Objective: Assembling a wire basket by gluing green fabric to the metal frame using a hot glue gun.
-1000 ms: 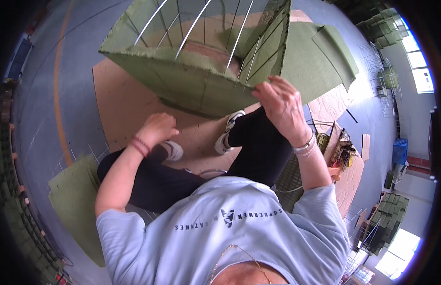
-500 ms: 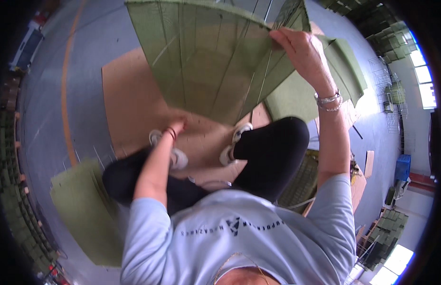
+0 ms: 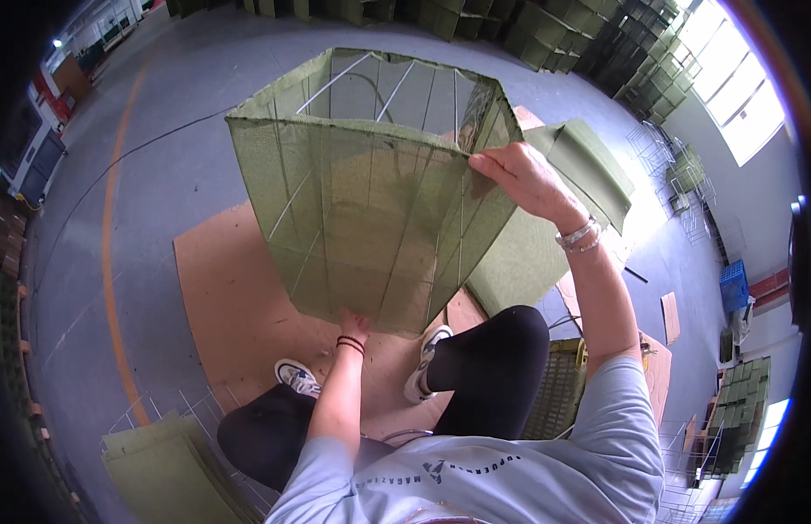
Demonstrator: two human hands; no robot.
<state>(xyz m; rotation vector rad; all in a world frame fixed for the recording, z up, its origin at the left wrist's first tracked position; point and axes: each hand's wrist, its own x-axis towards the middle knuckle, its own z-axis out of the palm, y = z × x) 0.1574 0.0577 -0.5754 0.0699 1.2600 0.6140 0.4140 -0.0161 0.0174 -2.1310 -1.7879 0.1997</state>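
A tall box of see-through green mesh [image 3: 344, 175] stretched over thin wires stands tilted in front of me, its open rim at the far end. My right hand [image 3: 523, 179] pinches the rim at the near right corner, thumb and fingers closed on the fabric edge. Low down between my knees, my left hand [image 3: 355, 327] is closed at the box's bottom edge; its fingertips are partly lost against the mesh. Under the box lies a flat brown cardboard sheet [image 3: 222, 288], with my shoes on it.
Folded green fabric panels [image 3: 589, 166] lie right of the box. At my left sit a stack of green sheets [image 3: 165, 476] and bare wire frames [image 3: 196, 403]. A yellow-green plastic crate [image 3: 554, 384] stands by my right knee. Stacked green boxes [image 3: 554, 31] line the far side.
The box has swung down and nearer upright, so its open top now shows. My left hand has come to its bottom edge. My right hand keeps its grip on the rim.
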